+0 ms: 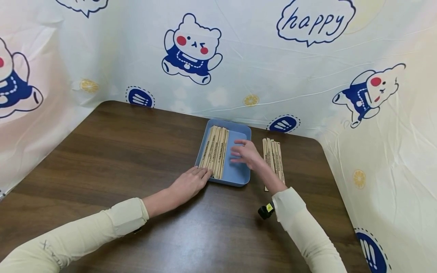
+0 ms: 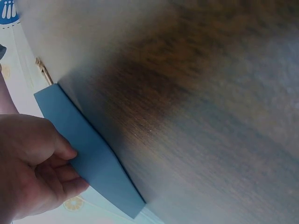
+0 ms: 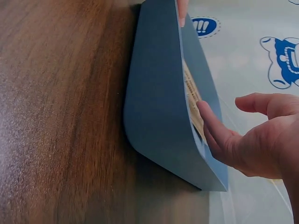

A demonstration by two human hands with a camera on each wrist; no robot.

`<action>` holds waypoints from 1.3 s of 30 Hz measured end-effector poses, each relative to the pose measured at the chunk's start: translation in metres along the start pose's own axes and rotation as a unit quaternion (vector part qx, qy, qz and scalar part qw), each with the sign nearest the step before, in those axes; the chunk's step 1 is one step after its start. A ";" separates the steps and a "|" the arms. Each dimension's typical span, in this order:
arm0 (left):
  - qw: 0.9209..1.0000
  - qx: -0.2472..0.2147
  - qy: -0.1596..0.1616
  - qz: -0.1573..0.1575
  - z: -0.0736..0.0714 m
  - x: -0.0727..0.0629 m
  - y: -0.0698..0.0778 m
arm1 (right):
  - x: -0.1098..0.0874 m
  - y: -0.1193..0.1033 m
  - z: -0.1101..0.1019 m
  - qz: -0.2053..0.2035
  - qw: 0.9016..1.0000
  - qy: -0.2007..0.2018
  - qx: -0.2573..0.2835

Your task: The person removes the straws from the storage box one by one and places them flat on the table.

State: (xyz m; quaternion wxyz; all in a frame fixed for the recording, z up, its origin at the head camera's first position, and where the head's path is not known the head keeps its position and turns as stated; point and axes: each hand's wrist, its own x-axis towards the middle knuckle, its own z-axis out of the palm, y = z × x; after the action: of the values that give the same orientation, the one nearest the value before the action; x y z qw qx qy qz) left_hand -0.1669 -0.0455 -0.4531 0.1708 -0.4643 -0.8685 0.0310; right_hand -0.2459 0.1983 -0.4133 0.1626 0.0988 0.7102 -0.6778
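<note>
A shallow blue tray sits on the wooden table, with several paper-wrapped chopsticks lying side by side along its left half. My left hand holds the tray's near-left corner. In the left wrist view, the thumb and curled fingers meet the tray wall at its rim. Over the tray's right half hovers my right hand, fingers spread apart and nothing in them. The right wrist view shows this hand beside the rim, with wrapped chopsticks visible inside the tray.
To the right of the tray, more wrapped chopsticks lie on the table, partly covered by the right forearm. A printed cloth hangs behind the table and along its sides. A small black device shows at the right cuff.
</note>
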 end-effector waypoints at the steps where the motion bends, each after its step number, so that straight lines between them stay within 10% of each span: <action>1: 1.000 -0.001 -0.001 0.000 0.000 0.000 0.000 | 0.002 0.001 0.001 0.001 1.000 -0.001 -0.002; 39: 1.000 0.006 0.000 -0.001 0.001 -0.001 0.000 | 0.020 0.014 0.033 0.031 0.991 0.064 -0.114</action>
State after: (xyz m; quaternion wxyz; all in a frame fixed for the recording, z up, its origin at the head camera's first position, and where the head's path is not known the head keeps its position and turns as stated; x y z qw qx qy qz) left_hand -0.1669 -0.0463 -0.4541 0.1734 -0.4623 -0.8688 0.0367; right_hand -0.2561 0.1643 -0.4342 0.1479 0.1449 0.7881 -0.5797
